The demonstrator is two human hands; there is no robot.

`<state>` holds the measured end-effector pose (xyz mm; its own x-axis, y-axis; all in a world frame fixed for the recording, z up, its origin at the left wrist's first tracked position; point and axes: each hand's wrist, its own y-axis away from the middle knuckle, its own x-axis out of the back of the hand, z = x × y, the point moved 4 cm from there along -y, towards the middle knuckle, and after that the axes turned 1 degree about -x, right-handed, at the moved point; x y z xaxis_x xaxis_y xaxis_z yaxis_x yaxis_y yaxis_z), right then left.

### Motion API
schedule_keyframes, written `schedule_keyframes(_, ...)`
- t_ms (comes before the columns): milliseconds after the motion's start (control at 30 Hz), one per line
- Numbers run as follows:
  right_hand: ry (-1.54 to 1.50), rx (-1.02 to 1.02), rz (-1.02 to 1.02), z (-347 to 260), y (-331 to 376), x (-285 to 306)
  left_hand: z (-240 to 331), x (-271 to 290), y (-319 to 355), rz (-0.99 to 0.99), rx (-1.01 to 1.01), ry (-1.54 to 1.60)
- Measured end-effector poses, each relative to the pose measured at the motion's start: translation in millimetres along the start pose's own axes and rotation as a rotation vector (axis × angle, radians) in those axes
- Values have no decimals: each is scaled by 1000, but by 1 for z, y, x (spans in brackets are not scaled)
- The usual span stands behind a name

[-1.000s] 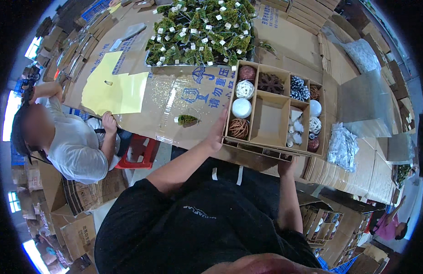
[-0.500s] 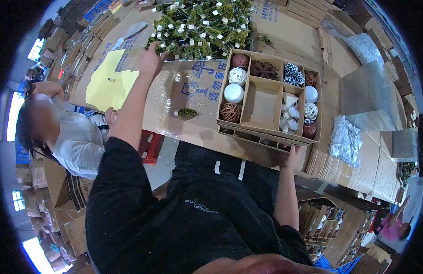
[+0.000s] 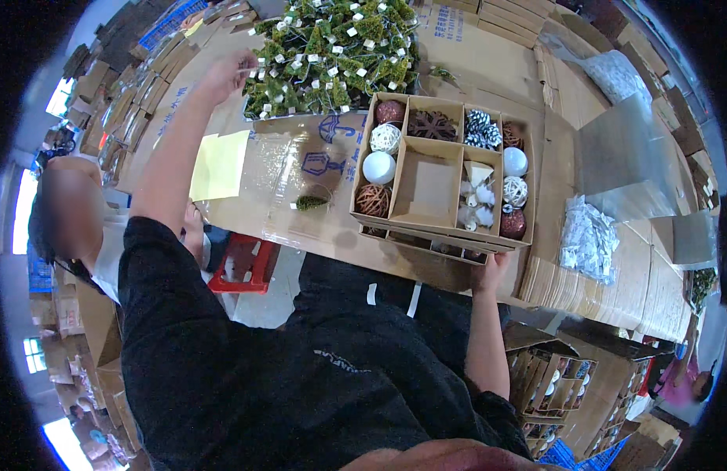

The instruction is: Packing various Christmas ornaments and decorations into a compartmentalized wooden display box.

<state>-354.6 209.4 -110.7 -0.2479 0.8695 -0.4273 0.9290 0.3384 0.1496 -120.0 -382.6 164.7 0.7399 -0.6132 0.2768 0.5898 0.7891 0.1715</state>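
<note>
My left hand is at the left edge of a pile of small green bottle-brush trees with white block bases. Its fingers are pinched together; whatever they hold is too small to make out. My right hand grips the near edge of a divided cardboard box, stacked on another. White, brown and glittery dark red balls, a snowflake ornament, a frosted pine cone and small white ornaments fill its compartments; the large middle one is bare. One loose tree lies left of the box.
A yellow sheet lies on the cardboard-covered table. At right are a bag of silvery-white pieces and clear plastic sheets. A person sits at left, near a red stool. More filled boxes stand lower right.
My left hand has moved up and left along the edge of the tree pile, its fingers now pinched. My right hand stays on the box. The whole view has shifted slightly.
</note>
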Motion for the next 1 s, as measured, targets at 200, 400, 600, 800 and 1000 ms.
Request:
schedule_keyframes(200,16,44,12,2,-5,10,45,3,17,78,2,150)
schedule_keyframes(400,130,67,161,-22,11,-3,3,-39,62,134,-210,-589)
schedule_keyframes(600,246,60,-36,-12,12,-5,-174,-110,117,-235,-227,-551)
schedule_keyframes(800,96,10,-31,-11,17,4,-127,-138,159,-158,-139,-1137)
schedule_keyframes(1000,157,32,-17,-5,17,10,-141,-129,151,-301,-70,-971)
